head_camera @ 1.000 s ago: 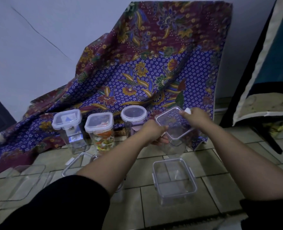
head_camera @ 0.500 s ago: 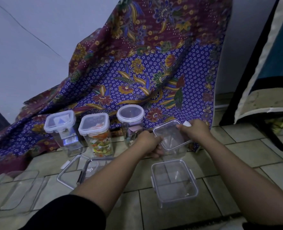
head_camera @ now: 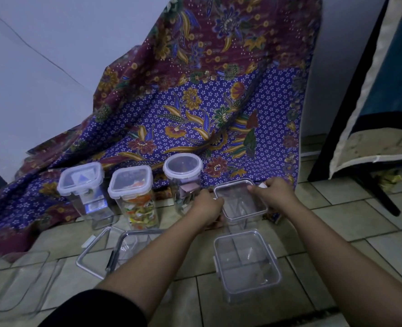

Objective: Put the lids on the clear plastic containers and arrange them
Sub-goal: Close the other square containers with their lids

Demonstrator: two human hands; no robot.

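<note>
Both hands hold a clear square container with its lid (head_camera: 240, 199) at the right end of a row on the tiled floor. My left hand (head_camera: 208, 205) grips its left edge and my right hand (head_camera: 274, 193) grips its far right corner by a white clip. To its left stand a round lidded jar (head_camera: 183, 178), a square lidded jar with colourful contents (head_camera: 134, 197) and another lidded jar (head_camera: 82, 187). An open square container (head_camera: 247, 263) sits on the floor in front. A loose lid (head_camera: 93, 253) and another open container (head_camera: 134, 246) lie under my left forearm.
A purple and maroon floral cloth (head_camera: 195, 102) drapes from the wall down behind the jars. Clear flat trays (head_camera: 18, 282) lie at the lower left. A dark leaning panel (head_camera: 372, 90) with a black leg stands at the right.
The lidded container in both hands has come down from mid-air to the floor at the right end of the row. The camera has tilted slightly.
</note>
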